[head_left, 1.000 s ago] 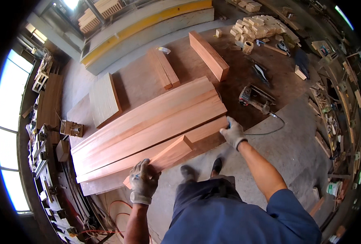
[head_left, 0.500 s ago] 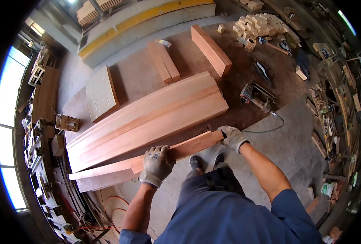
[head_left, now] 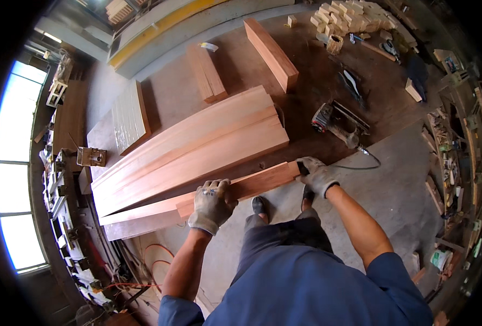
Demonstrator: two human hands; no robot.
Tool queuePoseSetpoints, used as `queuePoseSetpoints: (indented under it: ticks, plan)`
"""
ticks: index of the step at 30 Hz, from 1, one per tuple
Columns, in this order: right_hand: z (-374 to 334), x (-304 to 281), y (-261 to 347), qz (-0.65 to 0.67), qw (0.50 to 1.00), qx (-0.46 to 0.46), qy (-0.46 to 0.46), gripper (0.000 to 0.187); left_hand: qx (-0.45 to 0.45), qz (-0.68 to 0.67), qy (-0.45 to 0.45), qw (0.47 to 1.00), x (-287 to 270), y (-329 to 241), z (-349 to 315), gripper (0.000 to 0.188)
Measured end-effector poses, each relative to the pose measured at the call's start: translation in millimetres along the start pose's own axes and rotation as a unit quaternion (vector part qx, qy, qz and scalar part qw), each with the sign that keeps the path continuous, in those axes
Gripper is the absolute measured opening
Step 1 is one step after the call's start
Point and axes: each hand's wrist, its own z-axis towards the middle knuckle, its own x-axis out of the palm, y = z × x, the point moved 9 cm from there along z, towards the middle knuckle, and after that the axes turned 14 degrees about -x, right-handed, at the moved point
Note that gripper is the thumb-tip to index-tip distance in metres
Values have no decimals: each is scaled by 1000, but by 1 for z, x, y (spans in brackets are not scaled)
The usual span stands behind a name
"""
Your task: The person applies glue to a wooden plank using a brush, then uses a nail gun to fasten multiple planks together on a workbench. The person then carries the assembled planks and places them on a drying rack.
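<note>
My left hand [head_left: 212, 205], in a grey work glove, is closed over the middle of a narrow wooden board [head_left: 264, 181]. At the right end of that board, the fingers of my gloved right hand [head_left: 317, 176] are wrapped round its end. Beneath or against it runs a second long, thin wooden strip [head_left: 143, 212], which reaches left along the near edge of the table [head_left: 143, 227]. How far the two overlap under my left hand is hidden. Beyond them lie wide, pale reddish wooden planks [head_left: 197, 149], side by side.
Farther back stand a wrapped panel [head_left: 128, 120], a short wood block [head_left: 205, 73] and a thick beam [head_left: 271, 54]. To the right lie a nail gun [head_left: 333, 122] with its hose, a hammer [head_left: 376, 49] and a pile of small wood blocks [head_left: 349, 19]. An orange hose [head_left: 155, 262] curves at lower left.
The narrow board now lies more nearly in line with the strip behind it, whose edge showed more before. My right hand has shifted slightly up. The whole view has moved a little.
</note>
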Motion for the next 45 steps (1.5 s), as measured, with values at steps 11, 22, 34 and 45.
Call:
queuePoseSetpoints:
  ticks: [11,22,34,45]
  plan:
    - [-1,28,-23,0,989,-144,-24,40,-55,43,25,997,11,-33,6,60]
    - [-1,18,-13,-24,992,-123,-22,35,-64,38,69,995,23,-29,19,63]
    - [6,-59,-40,-132,980,-111,-99,44,57,39,10,998,18,-102,30,87]
    - [58,-114,-124,-269,956,117,-9,71,96,-32,-4,995,66,-172,61,58]
